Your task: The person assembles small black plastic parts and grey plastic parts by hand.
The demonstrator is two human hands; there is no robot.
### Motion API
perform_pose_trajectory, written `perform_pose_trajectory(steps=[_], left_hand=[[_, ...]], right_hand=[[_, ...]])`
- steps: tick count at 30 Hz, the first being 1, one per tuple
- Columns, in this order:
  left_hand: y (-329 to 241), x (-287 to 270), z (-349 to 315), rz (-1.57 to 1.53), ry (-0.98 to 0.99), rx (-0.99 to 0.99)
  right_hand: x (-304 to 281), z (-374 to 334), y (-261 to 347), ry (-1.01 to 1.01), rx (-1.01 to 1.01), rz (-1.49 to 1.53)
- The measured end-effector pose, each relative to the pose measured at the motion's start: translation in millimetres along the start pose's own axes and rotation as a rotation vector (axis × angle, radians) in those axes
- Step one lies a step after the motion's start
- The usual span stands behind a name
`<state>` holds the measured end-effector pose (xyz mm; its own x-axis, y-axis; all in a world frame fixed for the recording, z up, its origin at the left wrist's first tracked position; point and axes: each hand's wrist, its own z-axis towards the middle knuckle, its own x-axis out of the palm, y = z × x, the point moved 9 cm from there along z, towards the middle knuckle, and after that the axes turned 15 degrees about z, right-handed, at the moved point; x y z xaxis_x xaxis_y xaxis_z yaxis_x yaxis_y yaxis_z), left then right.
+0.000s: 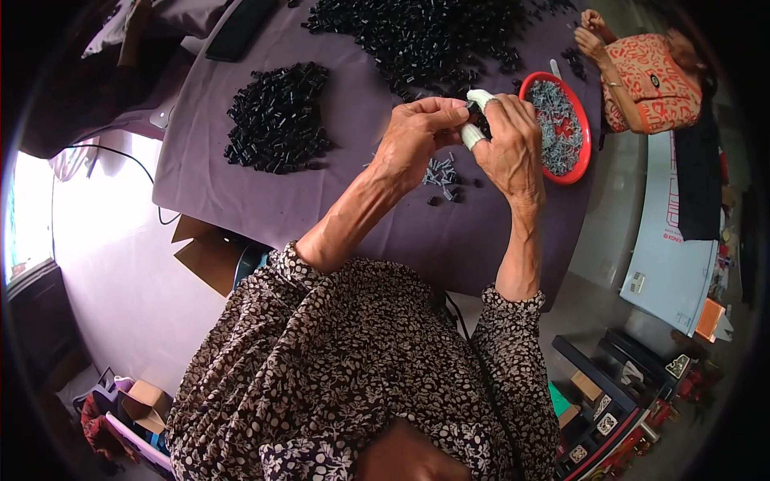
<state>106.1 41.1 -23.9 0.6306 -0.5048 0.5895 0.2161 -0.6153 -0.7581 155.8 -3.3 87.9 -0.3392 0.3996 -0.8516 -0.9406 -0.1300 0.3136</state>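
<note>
My left hand (411, 138) and my right hand (510, 148) meet above the table, fingertips close together. Thumb and forefinger of the left are pinched on a small dark part (471, 105). White covers wrap the right thumb and forefinger, which close toward the same spot; what they grip is mostly hidden. Below the hands lies a small heap of grey pins (440, 173), with a few loose black pieces near it. A red oval tray (584, 152) filled with similar grey pins sits just right of my right hand.
A large pile of small black pieces (425, 36) spreads over the far table, and a smaller black pile (277, 120) lies left. A dark flat case (241, 30) rests at the far left. Another person's hands (592, 36) work at the right edge. A purple cloth (353, 220) covers the table.
</note>
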Motion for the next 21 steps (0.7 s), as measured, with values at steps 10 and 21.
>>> perform_pose_trajectory(steps=[10, 21], left_hand=[[-5, -3, 2, 0.232, 0.117, 0.002], [5, -2, 1, 0.265, 0.122, 0.008]], right_hand=[[8, -1, 1, 0.053, -0.076, 0.082], [21, -6, -1, 0.155, -0.066, 0.023]])
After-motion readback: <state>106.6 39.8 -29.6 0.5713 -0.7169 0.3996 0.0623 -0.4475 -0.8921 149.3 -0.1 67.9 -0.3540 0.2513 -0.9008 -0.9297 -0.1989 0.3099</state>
